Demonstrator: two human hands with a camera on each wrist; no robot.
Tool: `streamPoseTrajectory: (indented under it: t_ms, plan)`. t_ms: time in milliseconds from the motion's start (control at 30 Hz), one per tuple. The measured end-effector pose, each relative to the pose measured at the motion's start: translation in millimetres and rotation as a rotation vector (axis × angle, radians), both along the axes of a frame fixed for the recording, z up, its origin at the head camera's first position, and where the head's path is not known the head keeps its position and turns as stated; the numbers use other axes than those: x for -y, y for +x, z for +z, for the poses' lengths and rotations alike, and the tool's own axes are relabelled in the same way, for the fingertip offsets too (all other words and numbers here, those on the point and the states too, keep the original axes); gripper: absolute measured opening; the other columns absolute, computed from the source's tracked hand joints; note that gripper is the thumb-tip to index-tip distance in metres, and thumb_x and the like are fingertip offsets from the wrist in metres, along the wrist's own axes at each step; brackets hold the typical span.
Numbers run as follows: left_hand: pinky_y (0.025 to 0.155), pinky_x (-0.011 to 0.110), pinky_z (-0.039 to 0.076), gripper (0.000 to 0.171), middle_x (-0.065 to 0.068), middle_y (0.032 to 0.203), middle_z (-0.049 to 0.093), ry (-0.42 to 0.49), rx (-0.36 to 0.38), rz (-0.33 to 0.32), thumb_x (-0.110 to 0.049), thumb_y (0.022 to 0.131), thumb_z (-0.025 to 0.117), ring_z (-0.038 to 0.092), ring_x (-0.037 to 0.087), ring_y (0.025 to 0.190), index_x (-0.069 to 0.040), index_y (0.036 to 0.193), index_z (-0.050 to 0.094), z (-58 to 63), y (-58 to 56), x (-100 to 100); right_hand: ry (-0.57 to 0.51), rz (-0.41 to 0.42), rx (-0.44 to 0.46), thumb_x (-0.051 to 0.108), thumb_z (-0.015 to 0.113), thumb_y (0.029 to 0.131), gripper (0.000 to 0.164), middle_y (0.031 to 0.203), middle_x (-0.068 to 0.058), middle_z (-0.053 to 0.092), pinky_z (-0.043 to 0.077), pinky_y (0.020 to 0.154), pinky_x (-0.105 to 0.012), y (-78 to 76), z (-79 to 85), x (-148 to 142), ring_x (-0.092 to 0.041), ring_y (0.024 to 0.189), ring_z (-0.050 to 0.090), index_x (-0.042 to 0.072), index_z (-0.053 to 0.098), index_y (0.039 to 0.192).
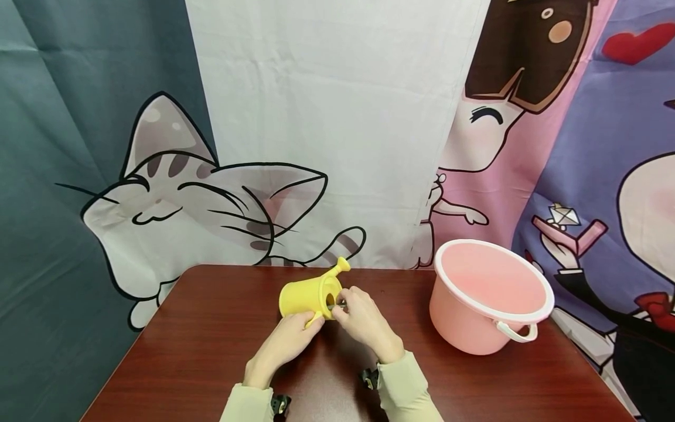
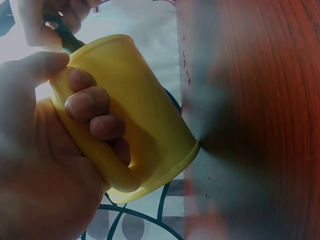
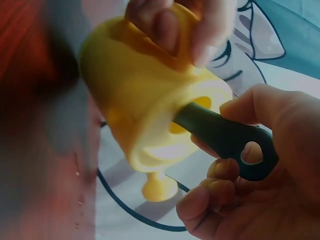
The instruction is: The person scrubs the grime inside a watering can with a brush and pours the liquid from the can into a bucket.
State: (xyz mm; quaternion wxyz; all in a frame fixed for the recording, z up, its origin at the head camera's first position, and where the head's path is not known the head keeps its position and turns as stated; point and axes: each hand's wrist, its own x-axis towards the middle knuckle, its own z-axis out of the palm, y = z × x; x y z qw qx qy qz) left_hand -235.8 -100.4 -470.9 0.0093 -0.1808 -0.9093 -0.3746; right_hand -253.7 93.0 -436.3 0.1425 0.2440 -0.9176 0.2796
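Note:
A yellow watering can (image 1: 302, 295) is tipped over sideways near the back of the table, its mouth toward my right hand and its spout pointing up and away. My left hand (image 1: 295, 339) grips its handle, fingers wrapped through the loop in the left wrist view. With thumb and fingers, my right hand (image 1: 365, 319) pinches a dark green tool's handle (image 3: 225, 134) that has a hole at its end. The tool's other end goes into the can's mouth and is hidden there, so I cannot tell its kind.
A pink bucket (image 1: 469, 322) with a white rim and a white side handle stands on the right of the brown wooden table (image 1: 200, 351). Behind the table hangs a cloth (image 1: 327, 105) printed with cartoon figures.

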Motion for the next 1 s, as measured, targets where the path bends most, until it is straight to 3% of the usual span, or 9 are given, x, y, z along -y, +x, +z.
streamPoseTrajectory:
  t_ms: [433, 633, 1000]
  plan:
    - [0.055, 0.024, 0.036, 0.034, -0.011, 0.06, 0.034, -0.01, -0.038, 0.001, -0.034, 0.101, 0.052, 0.035, 0.005, 0.055, -0.02, 0.07, 0.049, 0.8, 0.3, 0.7, -0.044, -0.003, 0.025, 0.011, 0.06, 0.081, 0.005, 0.071, 0.003, 0.05, 0.041, 0.062, -0.027, -3.0, -9.8, 7.7, -0.013, 0.067, 0.047, 0.014, 0.058, 0.077]
    - [0.054, 0.024, 0.036, 0.036, -0.011, 0.06, 0.036, -0.007, -0.018, -0.01, -0.037, 0.102, 0.051, 0.036, 0.005, 0.054, -0.02, 0.071, 0.049, 0.0, 0.0, 1.5, -0.055, -0.011, 0.002, 0.01, 0.061, 0.078, 0.006, 0.071, 0.007, 0.052, 0.043, 0.063, -0.027, -1.7, -1.3, 1.7, -0.011, 0.067, 0.051, 0.015, 0.058, 0.075]
    - [0.053, 0.024, 0.035, 0.036, -0.011, 0.06, 0.035, -0.012, -0.03, -0.026, -0.035, 0.101, 0.052, 0.034, 0.004, 0.053, -0.019, 0.069, 0.048, -0.1, 0.0, 1.0, -0.07, -0.043, 0.078, 0.012, 0.06, 0.082, 0.008, 0.07, 0.009, 0.055, 0.043, 0.058, -0.026, 4.1, 19.8, -13.5, -0.01, 0.062, 0.05, 0.017, 0.061, 0.076]
